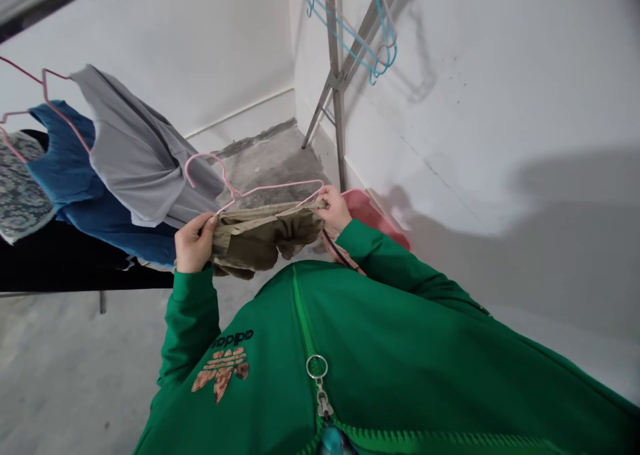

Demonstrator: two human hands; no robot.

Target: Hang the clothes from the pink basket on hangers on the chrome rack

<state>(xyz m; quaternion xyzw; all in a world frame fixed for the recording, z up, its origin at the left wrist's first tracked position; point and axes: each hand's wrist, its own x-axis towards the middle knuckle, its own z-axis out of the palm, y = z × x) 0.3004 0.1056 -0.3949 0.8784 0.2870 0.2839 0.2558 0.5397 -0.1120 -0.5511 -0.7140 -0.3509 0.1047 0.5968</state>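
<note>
Head view: the left hand (195, 243) and right hand (334, 208) grip opposite ends of an olive garment (265, 236), fingers curled closed on its top edge. The garment lies crosswise directly below a pink wire hanger (273, 186), whose hook (205, 154) sits nearer the left hand.

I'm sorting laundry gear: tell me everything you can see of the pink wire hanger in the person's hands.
The pink wire hanger is thin and smooth, its wire looking plastic-coated. Its curved hook rises toward a grey garment. Its nearly level shoulder ends at the top edge of an olive garment, gripped there by the left hand and right hand.
</note>
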